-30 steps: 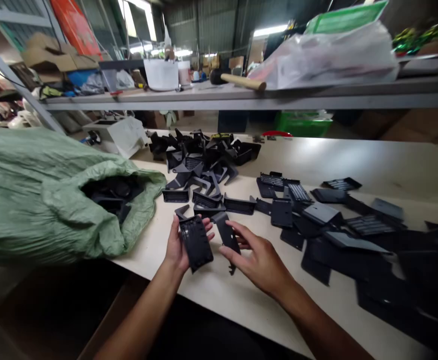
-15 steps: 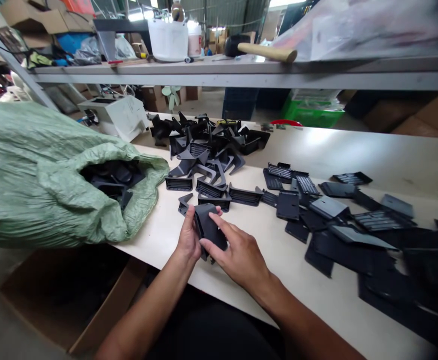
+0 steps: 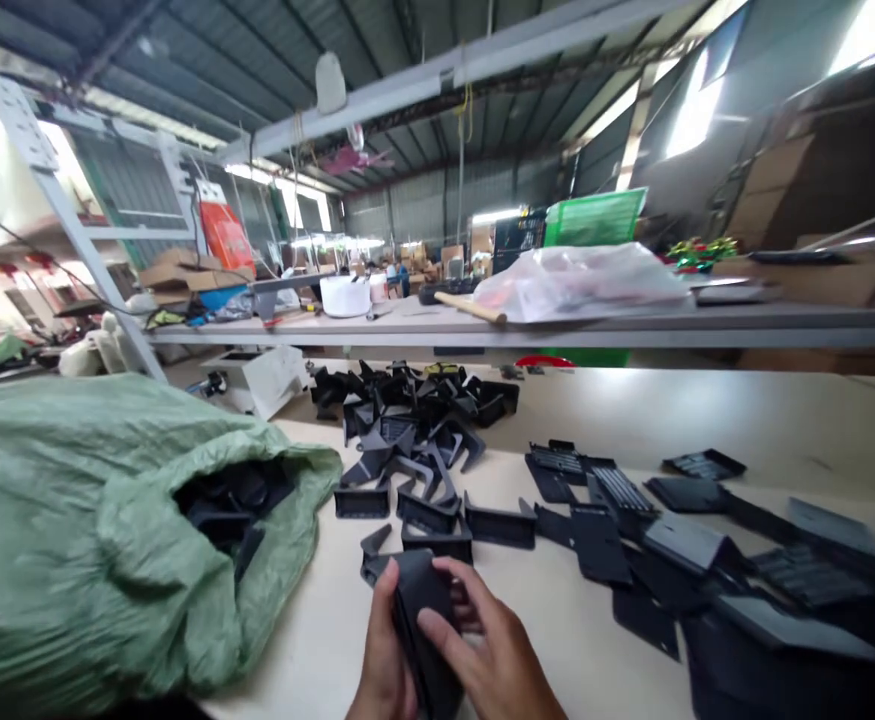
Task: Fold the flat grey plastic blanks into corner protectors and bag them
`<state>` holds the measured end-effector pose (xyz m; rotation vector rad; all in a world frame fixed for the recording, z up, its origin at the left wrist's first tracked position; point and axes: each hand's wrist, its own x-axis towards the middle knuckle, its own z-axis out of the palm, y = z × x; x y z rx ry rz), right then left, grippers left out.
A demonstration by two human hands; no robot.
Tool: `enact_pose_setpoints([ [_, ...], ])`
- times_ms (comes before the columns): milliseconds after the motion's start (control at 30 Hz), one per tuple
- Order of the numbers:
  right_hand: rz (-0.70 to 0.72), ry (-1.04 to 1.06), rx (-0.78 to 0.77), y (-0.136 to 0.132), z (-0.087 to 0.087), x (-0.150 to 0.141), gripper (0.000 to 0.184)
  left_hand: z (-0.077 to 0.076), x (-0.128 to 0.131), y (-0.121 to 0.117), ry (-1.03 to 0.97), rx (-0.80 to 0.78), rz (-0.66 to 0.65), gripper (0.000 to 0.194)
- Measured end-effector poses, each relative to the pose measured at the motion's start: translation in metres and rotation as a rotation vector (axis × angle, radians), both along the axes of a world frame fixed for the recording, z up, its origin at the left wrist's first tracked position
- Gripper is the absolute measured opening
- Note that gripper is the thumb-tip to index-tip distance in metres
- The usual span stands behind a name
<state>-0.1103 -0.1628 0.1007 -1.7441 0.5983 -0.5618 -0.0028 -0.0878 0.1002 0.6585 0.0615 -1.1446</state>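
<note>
The left hand (image 3: 384,655) and right hand (image 3: 495,650) grip a black plastic piece (image 3: 423,625), apparently curled around it, over the tabletop (image 3: 707,425), just beside a green sack (image 3: 107,540) holding similar pieces (image 3: 231,500).

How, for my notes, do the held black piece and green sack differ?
The black piece is stiff-looking, the sack pale green and crumpled. The piece sits between left hand and right hand; the sack lies on the bench. The piece is far smaller. Similar pieces show in the sack's mouth.
</note>
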Motion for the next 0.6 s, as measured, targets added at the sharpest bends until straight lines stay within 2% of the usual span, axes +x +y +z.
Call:
enact_pose_setpoints([
  [133, 0.014, -0.163, 0.309, -0.012, -0.007, 0.013, 0.066, -0.006, -0.005, -0.012, -0.042, -0.150, 0.000, 0.050],
  [300, 0.129, -0.305, 0.617, -0.020, -0.010, 0.013, 0.061, -0.015, -0.012, -0.024, -0.093, -0.090, -0.048, 0.063],
  [433, 0.217, -0.312, 0.759, -0.025, -0.003, 0.004, 0.066, -0.019, -0.014, -0.028, -0.121, -0.050, -0.094, 0.069],
  [500, 0.253, -0.336, 0.786, -0.029, -0.001, -0.001, 0.071, -0.012, -0.010, -0.028, -0.127, -0.034, -0.139, 0.069],
  [567, 0.271, -0.327, 0.682, -0.032, -0.005, -0.003, 0.078, 0.001, -0.003, -0.029, -0.095, 0.030, -0.142, 0.066],
  [600, 0.267, -0.299, 0.604, -0.032, -0.010, -0.004, 0.082, 0.009, 0.001, -0.029, -0.062, 0.071, -0.102, 0.062],
])
